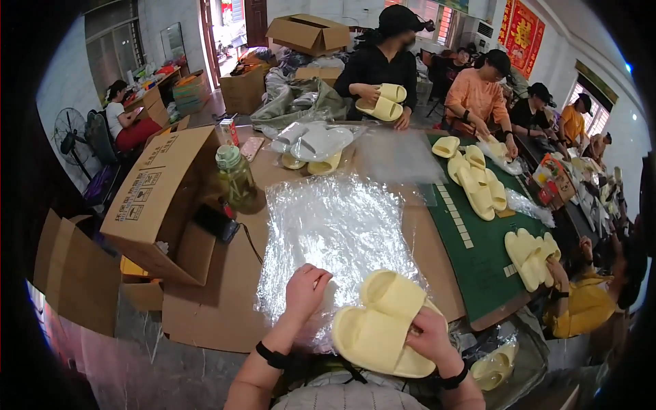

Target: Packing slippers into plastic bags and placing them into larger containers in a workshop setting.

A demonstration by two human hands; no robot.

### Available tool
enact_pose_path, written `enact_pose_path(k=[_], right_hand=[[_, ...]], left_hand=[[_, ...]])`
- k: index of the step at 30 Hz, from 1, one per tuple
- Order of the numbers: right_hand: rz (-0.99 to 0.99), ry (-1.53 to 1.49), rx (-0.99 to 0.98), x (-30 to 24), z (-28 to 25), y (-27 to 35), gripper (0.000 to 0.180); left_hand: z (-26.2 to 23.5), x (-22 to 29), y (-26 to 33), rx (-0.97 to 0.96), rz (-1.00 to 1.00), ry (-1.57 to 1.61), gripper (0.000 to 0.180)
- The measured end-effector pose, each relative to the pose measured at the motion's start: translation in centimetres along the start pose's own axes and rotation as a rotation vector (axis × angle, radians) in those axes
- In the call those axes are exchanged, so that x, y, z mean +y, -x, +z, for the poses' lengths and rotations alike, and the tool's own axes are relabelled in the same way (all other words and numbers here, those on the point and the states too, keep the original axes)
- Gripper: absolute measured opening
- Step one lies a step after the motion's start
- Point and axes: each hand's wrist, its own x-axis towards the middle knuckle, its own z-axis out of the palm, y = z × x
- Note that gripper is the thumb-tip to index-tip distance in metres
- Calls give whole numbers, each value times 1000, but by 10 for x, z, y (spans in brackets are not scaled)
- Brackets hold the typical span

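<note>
The surface (424, 253) is covered in flattened cardboard, with a green mat (478, 253) on the right. On it: a stack of clear plastic bags (335, 225), pale yellow slippers (478, 184), a green-lidded jar (237, 179).

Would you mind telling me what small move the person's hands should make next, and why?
Probably the left hand should pinch up the top clear plastic bag from the stack it touches. The right hand already holds a pair of pale yellow foam slippers together just above that stack.
</note>
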Motion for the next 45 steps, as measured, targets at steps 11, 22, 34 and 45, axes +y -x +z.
enact_pose_path(k=[11,22,34,45], right_hand=[[123,336,11,6,30,-20,28],[113,215,118,10,69,-66,26],[124,171,185,19,109,-99,24],[-304,170,-12,3,99,-99,17]], left_hand=[[-1,28,19,-6,262,6,13],[-16,43,16,-32,436,140,12],[-9,42,18,-210,505,301,15],[-19,42,22,-285,438,382,12]])
